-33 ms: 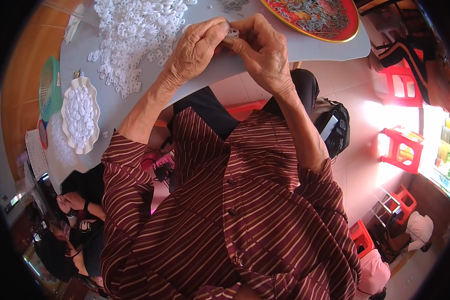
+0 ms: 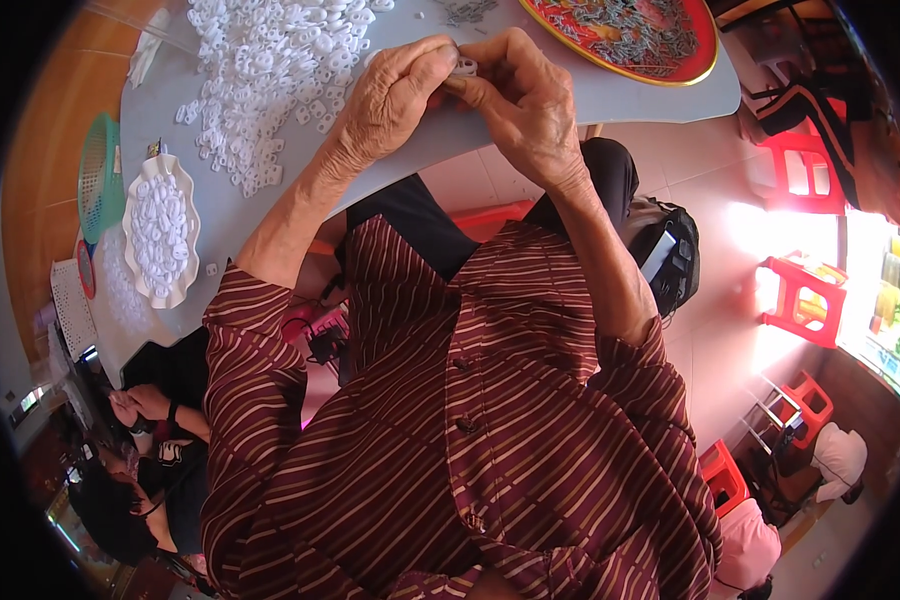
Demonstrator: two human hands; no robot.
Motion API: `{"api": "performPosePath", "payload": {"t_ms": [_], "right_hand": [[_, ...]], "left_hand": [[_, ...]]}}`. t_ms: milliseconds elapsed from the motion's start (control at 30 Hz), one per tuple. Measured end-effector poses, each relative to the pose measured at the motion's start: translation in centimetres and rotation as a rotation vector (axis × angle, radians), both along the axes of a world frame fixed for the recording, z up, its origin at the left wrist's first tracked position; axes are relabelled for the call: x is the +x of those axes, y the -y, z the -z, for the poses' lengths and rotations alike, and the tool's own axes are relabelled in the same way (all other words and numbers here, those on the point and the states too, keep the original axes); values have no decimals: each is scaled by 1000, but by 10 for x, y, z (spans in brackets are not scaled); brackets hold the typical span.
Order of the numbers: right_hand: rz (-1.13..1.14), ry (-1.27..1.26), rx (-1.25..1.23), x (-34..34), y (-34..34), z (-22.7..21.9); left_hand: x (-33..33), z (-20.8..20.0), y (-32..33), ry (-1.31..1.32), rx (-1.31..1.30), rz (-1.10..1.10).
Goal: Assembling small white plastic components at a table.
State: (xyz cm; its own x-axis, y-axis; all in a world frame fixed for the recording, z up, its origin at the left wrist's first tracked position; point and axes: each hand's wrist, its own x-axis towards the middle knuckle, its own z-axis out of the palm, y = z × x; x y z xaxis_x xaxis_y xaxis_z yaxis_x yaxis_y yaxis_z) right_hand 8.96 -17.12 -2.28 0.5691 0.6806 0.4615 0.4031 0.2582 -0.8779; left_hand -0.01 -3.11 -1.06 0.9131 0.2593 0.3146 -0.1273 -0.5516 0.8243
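Above the table's near edge, my two hands meet with bent fingers. Between the thumb and fingers of my right hand (image 2: 525,105) is a small white plastic clip (image 2: 466,66), of which only part shows. My left hand (image 2: 395,95) is closed against the clip's left side; its fingertips are hidden, and what they grip I cannot make out. A big heap of similar loose white clips (image 2: 270,60) spreads over the table beyond my left hand. To the right, a round red tray (image 2: 705,55) with a gold rim holds many thin grey metal nails.
More nails (image 2: 468,12) lie on the grey table (image 2: 650,103). At left are a scalloped white dish (image 2: 192,245) full of clips and a green basket (image 2: 98,185). A co-worker's hands (image 2: 145,402) show lower left. Red stools (image 2: 808,300) and a black bag (image 2: 675,265) stand at right.
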Motion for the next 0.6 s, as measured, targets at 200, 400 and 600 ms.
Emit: {"api": "performPosePath", "payload": {"t_ms": [200, 400, 600], "right_hand": [[-18, -49, 20, 4, -2, 4], [-144, -293, 16, 7, -1, -7], [-82, -192, -101, 55, -16, -58]], "left_hand": [[4, -9, -6, -62, -10, 99], [-4, -10, 11, -31, -188, -69], [-14, -28, 13, -94, -293, -61]]}}
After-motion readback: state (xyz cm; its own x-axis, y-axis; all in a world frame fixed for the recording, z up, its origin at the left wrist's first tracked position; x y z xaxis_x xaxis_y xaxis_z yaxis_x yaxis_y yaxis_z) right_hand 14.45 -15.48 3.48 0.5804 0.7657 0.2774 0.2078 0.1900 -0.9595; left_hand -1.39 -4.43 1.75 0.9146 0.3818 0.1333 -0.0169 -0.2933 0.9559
